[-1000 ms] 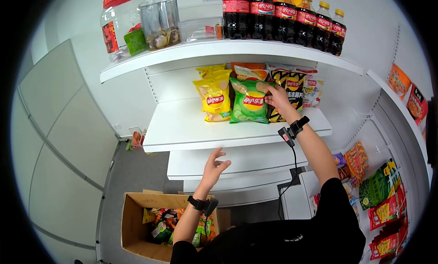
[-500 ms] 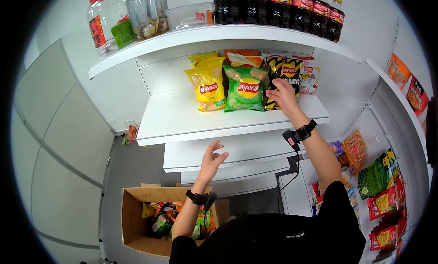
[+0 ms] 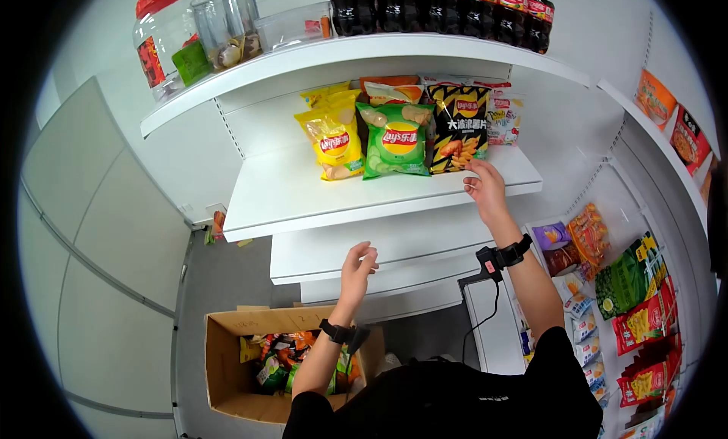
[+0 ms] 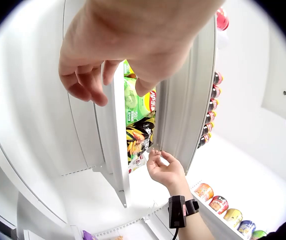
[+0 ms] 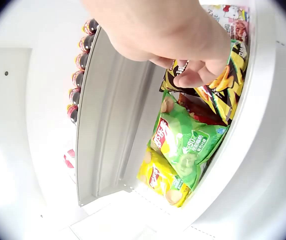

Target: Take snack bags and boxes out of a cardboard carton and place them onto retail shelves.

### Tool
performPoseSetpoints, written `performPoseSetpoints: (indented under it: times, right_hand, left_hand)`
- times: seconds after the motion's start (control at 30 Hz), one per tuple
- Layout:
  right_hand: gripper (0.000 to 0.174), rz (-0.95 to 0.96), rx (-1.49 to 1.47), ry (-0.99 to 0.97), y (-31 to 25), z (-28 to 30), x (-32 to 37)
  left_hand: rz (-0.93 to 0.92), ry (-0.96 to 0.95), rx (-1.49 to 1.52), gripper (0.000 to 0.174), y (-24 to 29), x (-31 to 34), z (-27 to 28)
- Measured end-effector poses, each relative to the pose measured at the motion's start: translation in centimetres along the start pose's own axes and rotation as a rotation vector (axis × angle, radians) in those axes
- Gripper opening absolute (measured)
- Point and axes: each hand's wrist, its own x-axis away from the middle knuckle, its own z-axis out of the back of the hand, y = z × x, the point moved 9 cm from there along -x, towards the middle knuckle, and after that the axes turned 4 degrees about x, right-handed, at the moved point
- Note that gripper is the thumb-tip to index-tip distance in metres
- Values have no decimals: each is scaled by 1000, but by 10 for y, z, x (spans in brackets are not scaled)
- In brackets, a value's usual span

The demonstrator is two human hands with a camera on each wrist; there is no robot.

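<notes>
Head view shows the right hand point(image 3: 484, 185) hanging over the front edge of the shelf point(image 3: 303, 200), just in front of the black bag point(image 3: 459, 128). Its fingers are loosely bent and spread, and it holds nothing. In the right wrist view the fingertips point(image 5: 195, 75) hang before the black bag's face with no grip on it. Whether they touch the shelf cannot be told.

The black bag stands upright at the back of the shelf. The green bag point(image 3: 396, 139) touches it on its left, and the yellow bag point(image 3: 332, 139) stands beside the green one. More bags stand behind these three, partly hidden, and a white pack point(image 3: 504, 120) stands just right of the black bag.

The left hand point(image 3: 358, 266) is lower and well apart from the right hand, in front of the lower shelf point(image 3: 409, 249). Its fingers are relaxed and slightly curled, and it is empty; the left wrist view shows the same. Below it on the floor stands an open box point(image 3: 227, 363) filled with snack packets.

On the top shelf point(image 3: 341, 56) stand a row of dark bottles point(image 3: 440, 7) and, to their left, clear jars point(image 3: 163, 41). At the right, packs point(image 3: 637, 318) hang on a side rack.
</notes>
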Motion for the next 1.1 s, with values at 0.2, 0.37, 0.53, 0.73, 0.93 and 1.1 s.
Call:
performPoseSetpoints:
  times: [0.2,0.37,0.53,0.73,0.93,1.1]
  right_hand:
    - [24,-31,-77,-48,17,29,22]
    - [25,-152,-164,-78,45,53,50]
    - [24,-277,-238,-60,69,91,96]
    - [24,-425,-306,-62,109,130,140]
    - [21,-539,-339,-69,143,141,170]
    - [19,-605,-366,-59,156,149,186]
  left_hand:
    - [-9,93,-2,40,8,36,-9]
    - [-1,191,11,40,10,76,-19]
    - [18,192,41,39,-9,128,-42]
    - [45,280,45,38,-20,197,-54]
    - [116,436,49,39,-49,260,-24]
    - [233,587,73,41,-98,316,21]
